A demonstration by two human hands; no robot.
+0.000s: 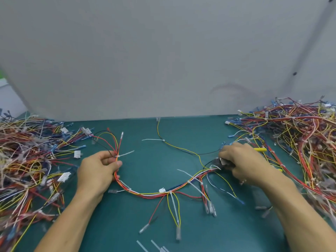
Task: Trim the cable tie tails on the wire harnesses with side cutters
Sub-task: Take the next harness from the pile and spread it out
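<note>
Item: worktop [151,160], teal-green, with a grey panel [163,60] standing along its far edge.

Item: one wire harness [145,194] of red, yellow, white and blue wires. It lies in a shallow arc across the middle of the worktop and sags toward the near edge. A white connector [162,190] sits at the low point of the arc. Loose branches with terminals fan out toward the near edge.

Item: cable tie tails, white and uncut, jutting from the harness. One [127,153] is just beside the left thumb and one [173,202] is below the connector. Two more cross the right half of the arc.

Item: left hand [99,171]. Its thumb and fingers are curled round the left end of the harness, gripping the bundle just below a tie.

Item: right hand [243,160], fingers wrapped round the side cutters [222,163]. The dark head pokes out at the right end of the harness, and a yellow handle shows past the knuckles. Whether the head touches a tie cannot be told.

Item: two heaps of harnesses, a left heap [27,160] at the left edge and a right heap [300,142] at the right edge.

Item: cut tails [145,247], loose at the near edge.
</note>
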